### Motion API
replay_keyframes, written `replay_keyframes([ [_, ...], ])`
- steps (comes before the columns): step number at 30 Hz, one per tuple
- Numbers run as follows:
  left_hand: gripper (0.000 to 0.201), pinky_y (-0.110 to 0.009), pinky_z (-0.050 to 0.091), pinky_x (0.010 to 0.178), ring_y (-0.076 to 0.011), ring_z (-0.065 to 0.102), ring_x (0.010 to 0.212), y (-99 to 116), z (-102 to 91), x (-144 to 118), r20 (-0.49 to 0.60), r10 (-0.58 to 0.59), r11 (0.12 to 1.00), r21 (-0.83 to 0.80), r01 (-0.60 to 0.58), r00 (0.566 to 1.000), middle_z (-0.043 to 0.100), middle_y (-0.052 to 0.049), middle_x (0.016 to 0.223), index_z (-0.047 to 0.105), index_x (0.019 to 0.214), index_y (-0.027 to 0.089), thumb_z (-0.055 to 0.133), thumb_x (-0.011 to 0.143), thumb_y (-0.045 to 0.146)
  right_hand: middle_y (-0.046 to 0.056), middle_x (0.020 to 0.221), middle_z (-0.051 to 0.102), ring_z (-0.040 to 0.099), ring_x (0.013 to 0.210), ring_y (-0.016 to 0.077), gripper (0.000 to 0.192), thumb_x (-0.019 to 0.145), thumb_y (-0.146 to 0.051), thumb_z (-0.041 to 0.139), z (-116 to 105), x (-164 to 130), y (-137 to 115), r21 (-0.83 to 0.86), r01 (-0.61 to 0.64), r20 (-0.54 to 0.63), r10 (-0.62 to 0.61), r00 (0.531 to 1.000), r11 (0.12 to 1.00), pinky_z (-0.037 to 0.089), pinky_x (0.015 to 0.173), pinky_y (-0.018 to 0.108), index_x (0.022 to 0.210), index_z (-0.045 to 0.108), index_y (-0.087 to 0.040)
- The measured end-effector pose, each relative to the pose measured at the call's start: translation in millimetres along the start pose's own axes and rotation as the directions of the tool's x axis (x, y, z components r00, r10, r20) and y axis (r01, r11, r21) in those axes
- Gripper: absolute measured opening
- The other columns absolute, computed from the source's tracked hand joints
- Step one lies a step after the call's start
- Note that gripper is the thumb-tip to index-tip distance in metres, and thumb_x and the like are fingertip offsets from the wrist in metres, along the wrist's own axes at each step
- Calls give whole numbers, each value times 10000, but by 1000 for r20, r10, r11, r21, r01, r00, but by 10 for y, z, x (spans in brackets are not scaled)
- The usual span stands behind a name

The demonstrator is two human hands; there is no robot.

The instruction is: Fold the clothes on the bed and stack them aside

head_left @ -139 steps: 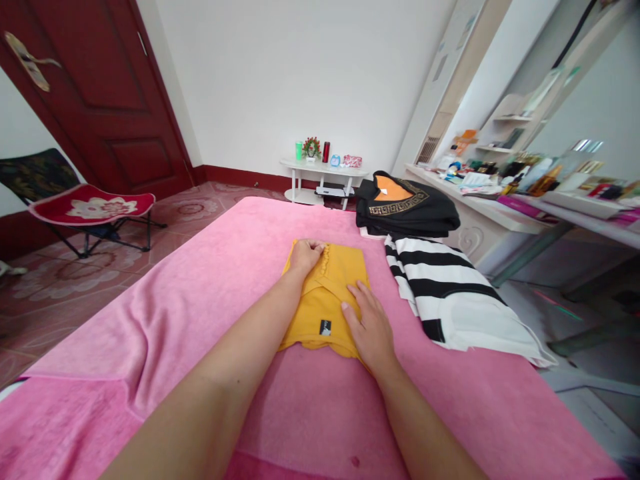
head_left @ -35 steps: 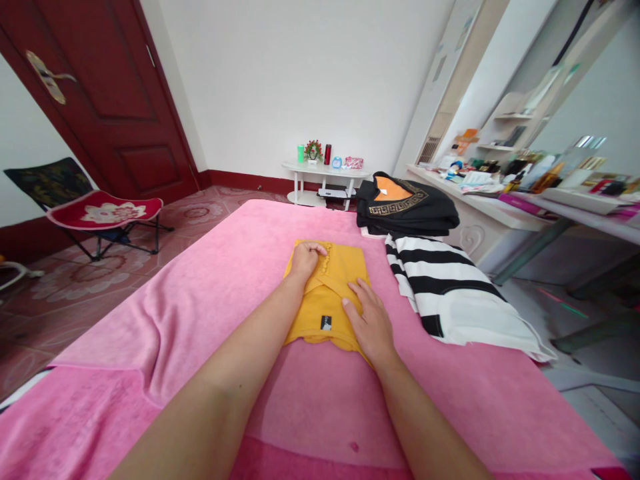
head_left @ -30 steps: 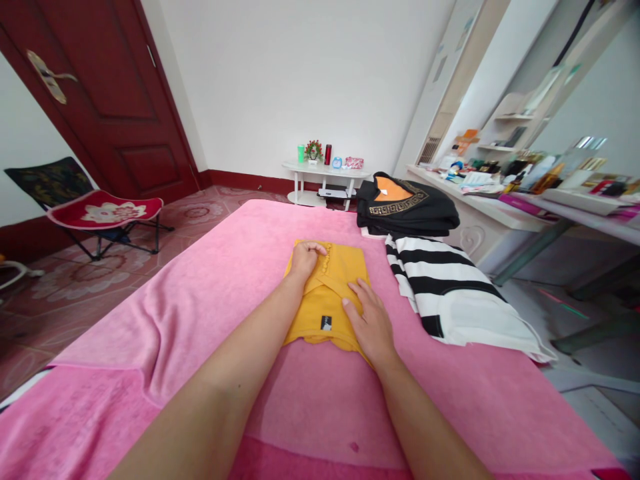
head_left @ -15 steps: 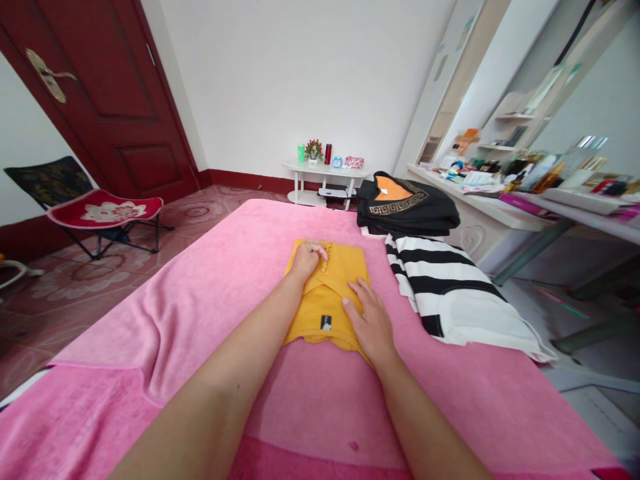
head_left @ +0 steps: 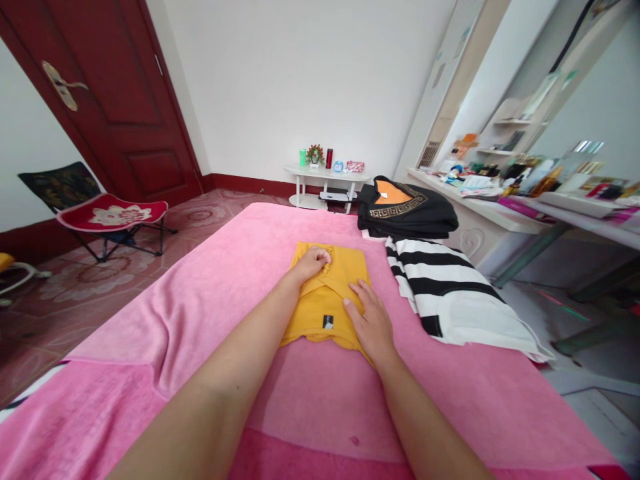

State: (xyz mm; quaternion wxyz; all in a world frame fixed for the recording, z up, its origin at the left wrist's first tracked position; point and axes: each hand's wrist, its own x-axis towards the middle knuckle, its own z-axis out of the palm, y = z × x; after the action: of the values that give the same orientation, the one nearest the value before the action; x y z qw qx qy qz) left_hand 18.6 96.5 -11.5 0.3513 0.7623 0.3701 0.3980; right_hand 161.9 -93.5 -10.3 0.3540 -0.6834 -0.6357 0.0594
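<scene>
Pink blanket [head_left: 210, 313] under folded yellow garment [head_left: 330, 293]; left hand [head_left: 311, 261] bunches far edge, right hand [head_left: 373, 321] spread flat, pinning fold.

Bed under a pink blanket [head_left: 210, 300], folded yellow garment [head_left: 320, 300] at its middle, striped black-and-white garment [head_left: 450, 293] on the right, folded black garment [head_left: 407, 210] at far right.

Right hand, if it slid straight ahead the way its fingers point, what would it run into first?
The right hand lies flat on the yellow garment, fingers pointing up and slightly left. Going on, it would likely meet the left hand, fisted at the garment's far end, though depth is hard to judge.
</scene>
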Motion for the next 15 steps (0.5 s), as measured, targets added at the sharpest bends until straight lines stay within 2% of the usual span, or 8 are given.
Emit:
replay_keyframes([
  [6, 196, -309, 454, 873, -157, 568, 863, 91, -43, -146, 45, -14, 1000, 2, 14, 999, 613, -28, 869, 662, 766, 147, 509, 661, 84, 70, 1404, 459, 407, 1292, 222, 449, 883, -424, 431, -5, -12, -12, 7, -3, -3, 3, 1000, 1000, 307, 1093, 411, 1249, 563, -200],
  [15, 316, -333, 349, 1049, -177, 540, 1126, 164, -80, -354, 98, 8, 1000, 9, -9, 995, 616, -56, 1155, 646, 980, 168, 513, 710, 70, 72, 1404, 458, 412, 1289, 212, 448, 888, -416, 418, -1, -21, 3, 20, 16, -12, -16, 1000, 1000, 309, 1090, 405, 1247, 559, -189],
])
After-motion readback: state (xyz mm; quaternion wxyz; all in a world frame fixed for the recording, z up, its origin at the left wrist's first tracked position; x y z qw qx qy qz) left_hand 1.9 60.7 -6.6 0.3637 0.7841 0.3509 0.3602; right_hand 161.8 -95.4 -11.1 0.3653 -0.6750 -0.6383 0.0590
